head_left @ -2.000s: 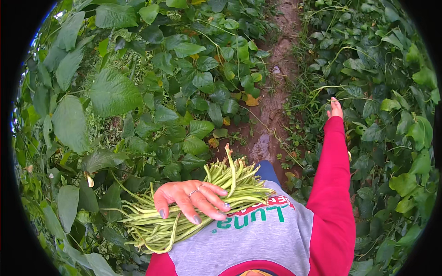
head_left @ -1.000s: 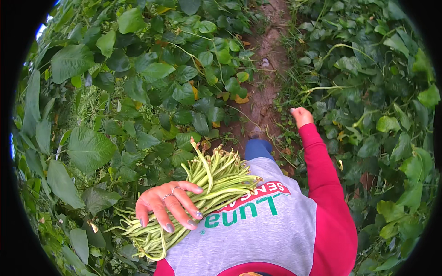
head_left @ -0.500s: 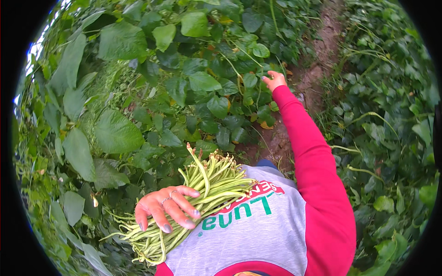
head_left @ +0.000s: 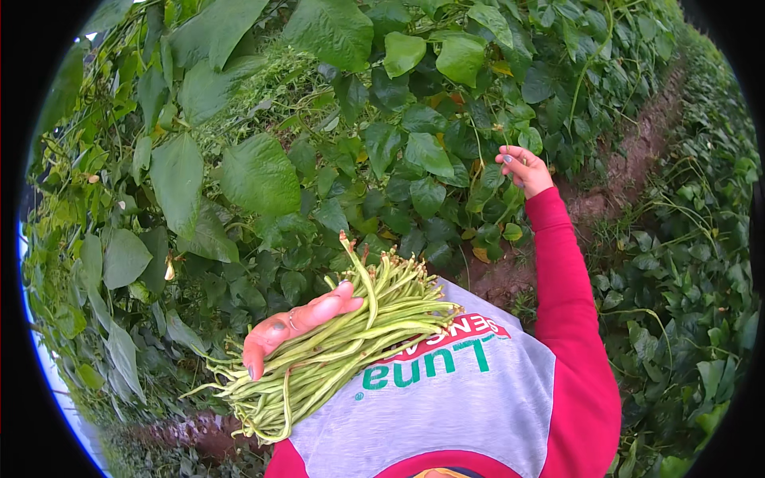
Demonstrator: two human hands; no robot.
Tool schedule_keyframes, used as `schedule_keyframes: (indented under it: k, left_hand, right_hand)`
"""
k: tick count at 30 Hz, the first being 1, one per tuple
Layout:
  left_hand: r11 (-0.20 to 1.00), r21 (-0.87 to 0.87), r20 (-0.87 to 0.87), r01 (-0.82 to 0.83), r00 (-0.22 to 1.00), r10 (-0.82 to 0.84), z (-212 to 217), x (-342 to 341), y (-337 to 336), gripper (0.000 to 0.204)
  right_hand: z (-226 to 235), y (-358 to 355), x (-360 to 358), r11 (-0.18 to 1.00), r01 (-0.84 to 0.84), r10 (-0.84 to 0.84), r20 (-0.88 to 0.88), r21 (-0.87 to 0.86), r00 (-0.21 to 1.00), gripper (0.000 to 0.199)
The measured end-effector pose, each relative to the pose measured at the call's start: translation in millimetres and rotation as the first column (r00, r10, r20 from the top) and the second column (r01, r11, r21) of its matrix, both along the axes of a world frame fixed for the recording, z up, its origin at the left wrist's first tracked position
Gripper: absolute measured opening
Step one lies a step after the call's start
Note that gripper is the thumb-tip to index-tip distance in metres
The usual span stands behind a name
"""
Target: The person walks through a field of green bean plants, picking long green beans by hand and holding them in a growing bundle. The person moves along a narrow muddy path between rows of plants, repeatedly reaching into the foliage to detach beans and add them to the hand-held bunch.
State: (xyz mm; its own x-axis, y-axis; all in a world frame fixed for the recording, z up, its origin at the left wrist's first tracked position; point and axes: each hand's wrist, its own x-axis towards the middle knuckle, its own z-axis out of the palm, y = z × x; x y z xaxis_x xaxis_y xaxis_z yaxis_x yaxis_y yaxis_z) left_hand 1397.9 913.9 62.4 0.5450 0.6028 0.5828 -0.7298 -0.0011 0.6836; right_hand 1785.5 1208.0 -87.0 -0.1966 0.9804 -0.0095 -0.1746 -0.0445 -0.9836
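A thick bundle of long green beans [head_left: 374, 334] lies across my chest and left arm, brown-tipped at the stem ends. My left hand [head_left: 293, 323] is curled round it from the outer side, ringed fingers over the pods; part of the hand is hidden behind the beans. Out to the right, my right hand [head_left: 526, 170] is closed in a pinch at the edge of the bean vines [head_left: 430, 151]. A thin green pod or stem seems to pass its fingertips, too slight to tell which. Its arm reaches forward in a red sleeve [head_left: 562, 271].
Broad bean leaves [head_left: 259, 175] stand close at the left and ahead. A muddy path [head_left: 629, 171] runs between this row and another leafy row [head_left: 677, 319] at the right, where several long pods hang. Dark wet soil [head_left: 199, 434] shows at the lower left.
The view has turned, so the plants sit further right and lower. My right hand has gone from reaching with fingers apart to a pinch. My left-hand fingers have drawn together over the bundle.
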Motion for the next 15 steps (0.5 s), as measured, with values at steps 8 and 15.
schedule_keyframes:
  k: [8,15]
  left_hand:
    - [0.960,0.098,0.052,-0.263,0.965,0.259,-3,30,-10,0.031]
    - [0.942,0.067,0.085,-0.329,0.942,0.323,-2,33,-27,0.034]
  right_hand:
    - [15,27,-18,0.993,-0.036,0.022,0.128,0.108,0.992,0.017]
    - [17,32,-44,0.980,-0.197,0.197,-0.027,0.017,0.980,0.014]
